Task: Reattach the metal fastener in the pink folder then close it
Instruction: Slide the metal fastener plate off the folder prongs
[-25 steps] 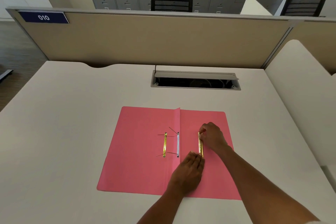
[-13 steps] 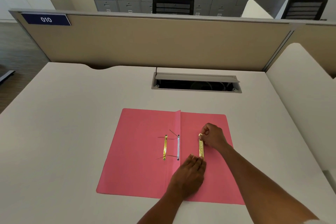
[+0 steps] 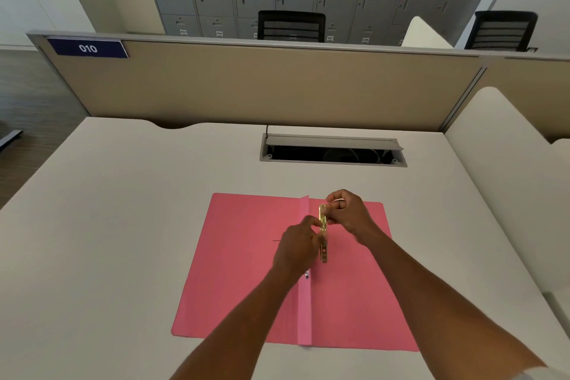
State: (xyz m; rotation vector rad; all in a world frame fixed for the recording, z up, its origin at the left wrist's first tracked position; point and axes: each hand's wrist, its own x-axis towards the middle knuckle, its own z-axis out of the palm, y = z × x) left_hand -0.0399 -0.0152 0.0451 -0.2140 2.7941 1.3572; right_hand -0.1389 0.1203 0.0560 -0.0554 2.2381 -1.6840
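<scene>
The pink folder lies open and flat on the white desk. A gold metal fastener bar is lifted above the folder's right half, close to the spine. My right hand pinches its upper end. My left hand grips it near the middle from the left. My left hand and forearm hide the other gold strip and most of the fastener prongs at the spine; only a thin prong tip and a small white piece show.
An open cable hatch is set in the white desk behind the folder. A beige partition with a "010" label closes the far edge. A white divider stands along the right side.
Both hands have lifted the gold bar off the right half of the folder and brought it left toward the spine. My left hand now covers the other strip and prongs.
</scene>
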